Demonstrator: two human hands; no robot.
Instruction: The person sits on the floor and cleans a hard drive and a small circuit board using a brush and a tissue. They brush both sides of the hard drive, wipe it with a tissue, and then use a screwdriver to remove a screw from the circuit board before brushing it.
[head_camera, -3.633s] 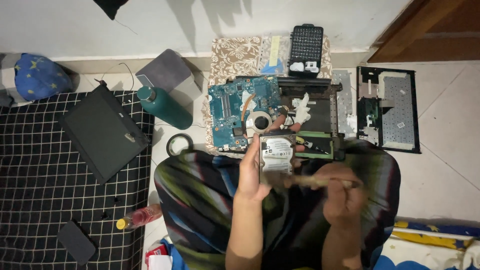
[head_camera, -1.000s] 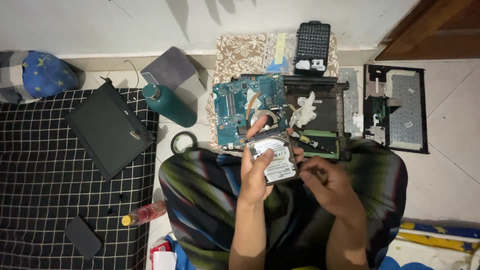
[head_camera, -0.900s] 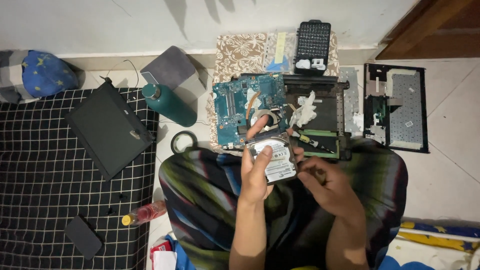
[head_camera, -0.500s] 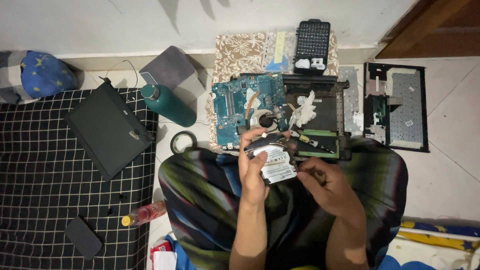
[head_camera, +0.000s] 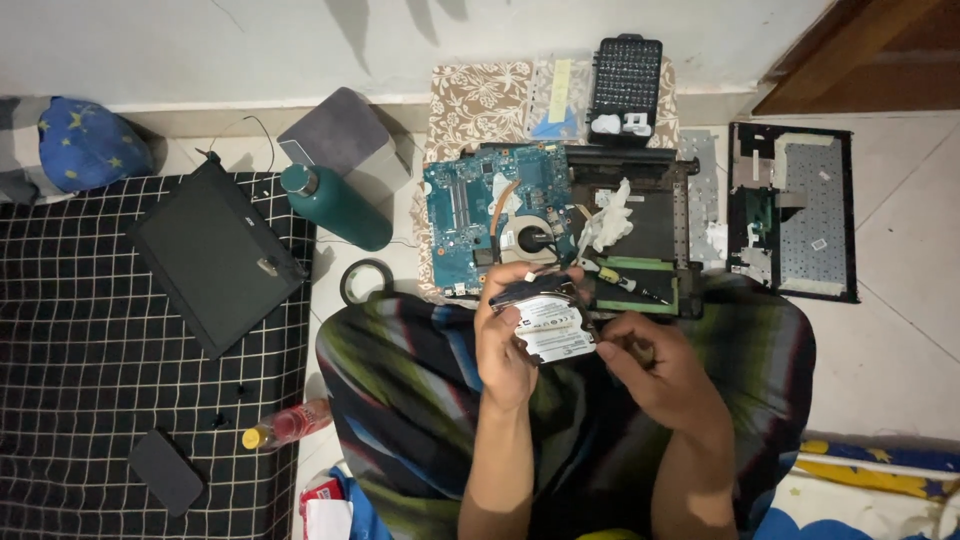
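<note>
My left hand (head_camera: 507, 335) grips a small silver hard drive (head_camera: 552, 323) with a white label, held over my lap. My right hand (head_camera: 652, 362) sits just right of the drive, fingers curled against its right edge; whether it pinches a small part I cannot tell. Just beyond the drive lies an opened laptop base (head_camera: 640, 225) with a blue circuit board (head_camera: 465, 205) and a round fan (head_camera: 530, 238). A small screwdriver (head_camera: 625, 283) rests on the base's front edge.
A black bit case (head_camera: 626, 72) stands at the back on a patterned cloth (head_camera: 480, 95). A keyboard panel (head_camera: 795, 220) lies right. A teal bottle (head_camera: 335, 205), tape roll (head_camera: 365, 282), closed black laptop (head_camera: 215, 255), phone (head_camera: 165, 470) and small red bottle (head_camera: 290, 425) lie left.
The screwdriver my right hand held seconds ago is no longer in it. The drive has tilted in my left hand, and my right hand has closed in on its right edge.
</note>
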